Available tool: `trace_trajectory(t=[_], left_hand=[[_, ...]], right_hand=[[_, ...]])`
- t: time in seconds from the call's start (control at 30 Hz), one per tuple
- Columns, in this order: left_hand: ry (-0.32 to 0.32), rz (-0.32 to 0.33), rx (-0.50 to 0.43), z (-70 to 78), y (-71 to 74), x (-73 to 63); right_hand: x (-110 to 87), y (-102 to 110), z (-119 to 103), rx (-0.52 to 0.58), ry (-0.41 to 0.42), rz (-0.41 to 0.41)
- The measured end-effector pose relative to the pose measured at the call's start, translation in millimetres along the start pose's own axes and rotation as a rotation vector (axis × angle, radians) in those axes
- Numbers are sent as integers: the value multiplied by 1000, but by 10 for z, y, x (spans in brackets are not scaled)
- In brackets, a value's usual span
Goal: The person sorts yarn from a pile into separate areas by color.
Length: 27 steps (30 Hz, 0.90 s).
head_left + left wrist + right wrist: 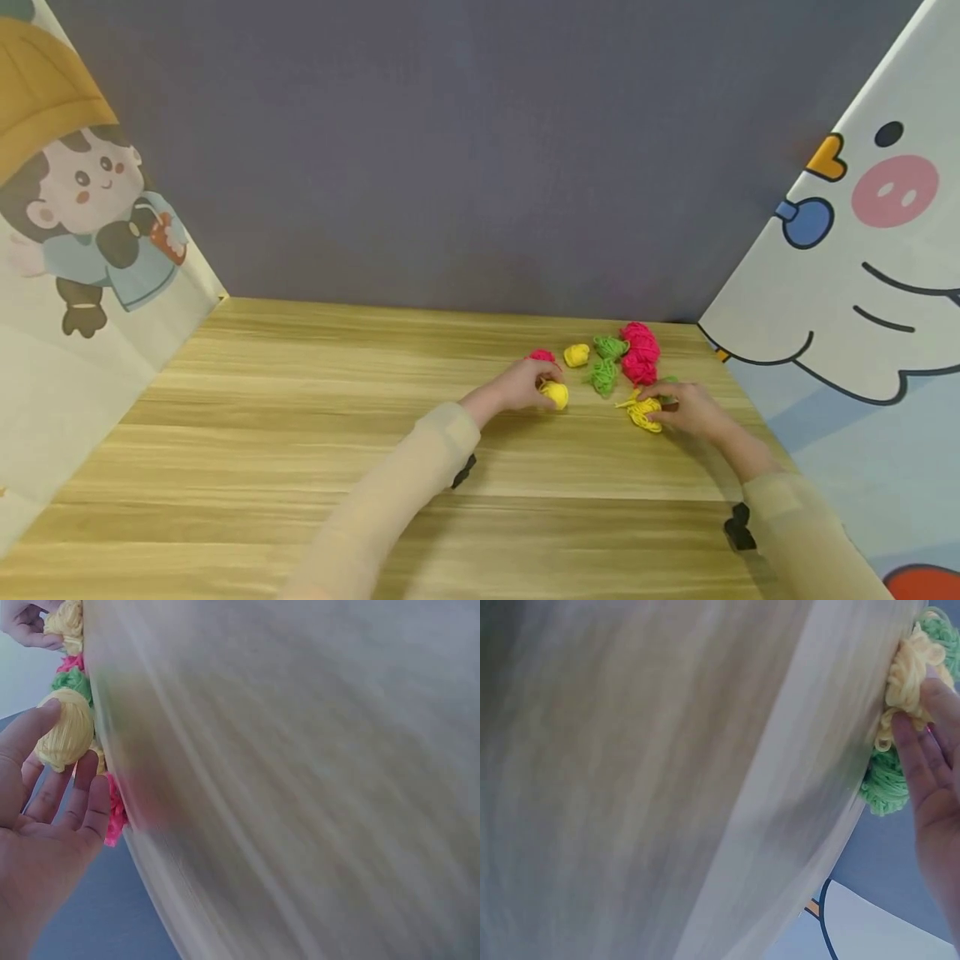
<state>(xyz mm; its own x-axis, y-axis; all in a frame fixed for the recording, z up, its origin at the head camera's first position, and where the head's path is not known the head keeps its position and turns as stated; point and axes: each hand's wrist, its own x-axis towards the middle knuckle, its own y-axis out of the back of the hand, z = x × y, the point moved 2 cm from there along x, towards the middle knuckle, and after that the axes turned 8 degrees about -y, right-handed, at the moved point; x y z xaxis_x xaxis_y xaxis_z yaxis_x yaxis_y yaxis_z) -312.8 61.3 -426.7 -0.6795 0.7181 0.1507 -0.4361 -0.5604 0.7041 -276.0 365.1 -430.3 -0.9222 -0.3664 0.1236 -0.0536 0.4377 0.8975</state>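
My left hand (517, 385) pinches a neatly wound yellow yarn ball (556, 395) between thumb and fingers; in the left wrist view the thumb presses on this ball (66, 729). To its right, my right hand (693, 408) pinches a looser yellow yarn bundle (643, 412) with strands sticking out to the left. Pink yarn (542, 356) is partly hidden behind the left hand. A smaller yellow yarn ball (576, 356) sits between it and two green yarn bundles (603, 377). Pink yarn bundles (640, 354) lie behind the right hand, which partly covers more green yarn (886, 784).
The yarn lies toward the back right of a wood-grain table (300, 417). A dark grey panel (450, 167) rises along the back edge. Printed cartoon panels stand at the left (135, 350) and right (757, 308). Dark wrist devices (739, 528) hang beneath both sleeves.
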Motion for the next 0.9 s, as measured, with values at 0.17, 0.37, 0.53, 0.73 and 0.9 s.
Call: trace_trajectory(t=[0.17,0.37,0.53,0.73,0.9], left_hand=[[-6,12,10,7,72,-81],[5,19,-5,69,198,-203],[-2,45,-14,129,328,-309],[-13,62,22,145,516,-430],[-28,82,91,131,706,-525]], right_hand=[[-6,-3,-12,4,-7,2],[-12,-4,-23,11,-32,-12],[2,4,-13,20,-56,-18],[8,6,-15,10,-46,-11],[6,-5,-10,10,-58,-21]])
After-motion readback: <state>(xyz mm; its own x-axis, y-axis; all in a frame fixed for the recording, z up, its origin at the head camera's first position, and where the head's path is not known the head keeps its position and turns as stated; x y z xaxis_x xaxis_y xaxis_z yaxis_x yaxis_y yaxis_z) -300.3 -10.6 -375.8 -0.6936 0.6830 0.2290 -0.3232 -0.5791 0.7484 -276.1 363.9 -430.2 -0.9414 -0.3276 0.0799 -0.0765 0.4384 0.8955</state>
